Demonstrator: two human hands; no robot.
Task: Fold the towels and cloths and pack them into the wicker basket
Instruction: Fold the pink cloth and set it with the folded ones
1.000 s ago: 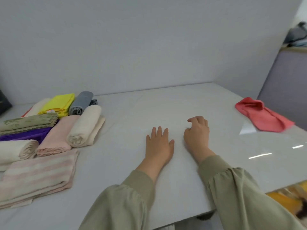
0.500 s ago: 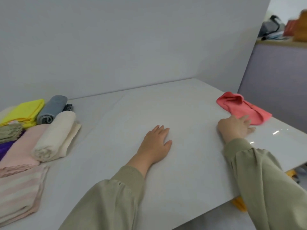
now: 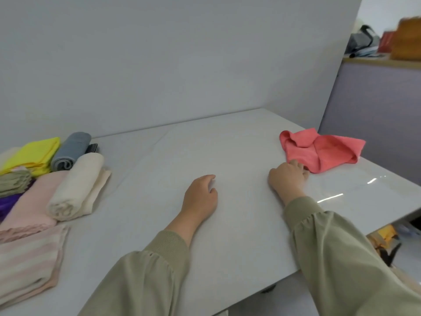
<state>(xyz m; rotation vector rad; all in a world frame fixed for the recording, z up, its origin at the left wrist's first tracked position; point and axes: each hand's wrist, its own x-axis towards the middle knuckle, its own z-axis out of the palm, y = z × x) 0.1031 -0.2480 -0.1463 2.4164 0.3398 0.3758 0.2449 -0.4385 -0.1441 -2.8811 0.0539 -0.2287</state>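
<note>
1. at the left edge of the table lie folded and rolled towels: a striped towel, a pink towel, a cream roll, a yellow cloth and a grey roll.
2. my left hand rests mid-table, fingers loosely curled, holding nothing.
3. my right hand has its fingertips close together, touching the near edge of the coral cloth; i cannot tell if they pinch it.
4. the coral cloth lies crumpled near the table's right edge.
</note>
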